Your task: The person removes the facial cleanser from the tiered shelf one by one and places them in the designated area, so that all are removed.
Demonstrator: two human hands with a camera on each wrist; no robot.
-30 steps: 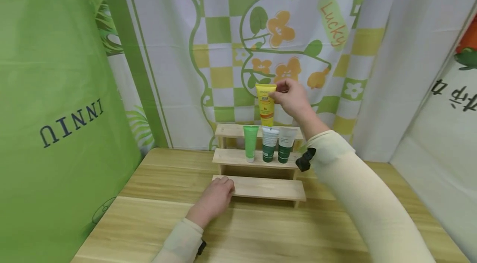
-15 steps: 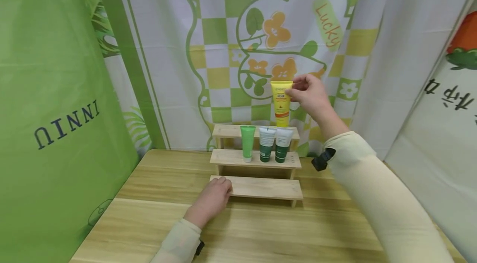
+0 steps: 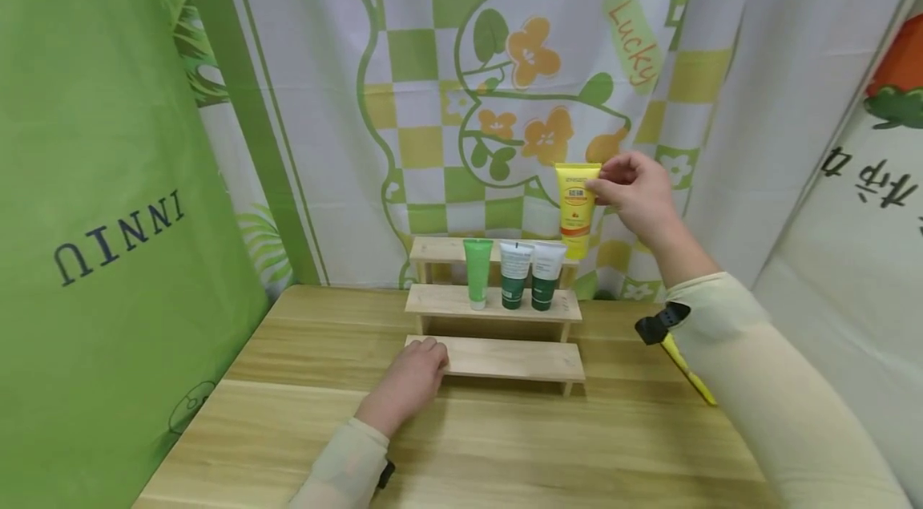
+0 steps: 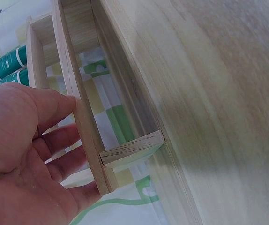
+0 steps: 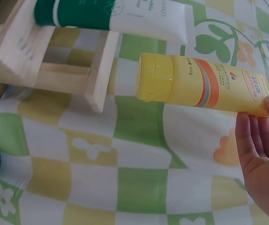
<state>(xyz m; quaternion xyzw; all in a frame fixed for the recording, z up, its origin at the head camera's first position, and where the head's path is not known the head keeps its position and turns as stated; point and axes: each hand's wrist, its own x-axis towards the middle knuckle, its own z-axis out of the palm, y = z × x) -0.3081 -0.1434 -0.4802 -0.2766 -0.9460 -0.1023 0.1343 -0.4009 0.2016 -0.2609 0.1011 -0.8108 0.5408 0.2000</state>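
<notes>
- Your right hand (image 3: 638, 192) pinches the yellow squeeze tube (image 3: 575, 212) near its flat crimped end, thumb on the printed front and fingertips behind; the flat end probably gives a surer hold than the rounded body would.
- That tube is held in the air, cap down, by the right end of the top shelf; the right wrist view shows it apart from the three-tier wooden rack (image 3: 512, 359).
- Your left hand (image 3: 404, 385) grips the left end of the rack's bottom step, fingers curled about the board, perhaps to steady the light-looking frame.
- On the middle step, a slim green tube (image 3: 477, 272) and two white-and-dark-green tubes, the left one (image 3: 513, 276) and the right one (image 3: 546, 276), stand on their caps, their broad flat ends uppermost; the caps likely serve as feet.
- The yellow tube looks like smooth, glossy plastic, with a red-orange band and a wide flip-style cap.
- The rack is pale, bare wood with straight edges, standing on a grained wood-look tabletop (image 3: 548, 453).
- Behind it hangs a creased fabric backdrop (image 3: 418, 60) with green and yellow checks.
- Beside your right sleeve (image 3: 779, 397) lies a narrow yellow item (image 3: 688, 370), partly hidden.
</notes>
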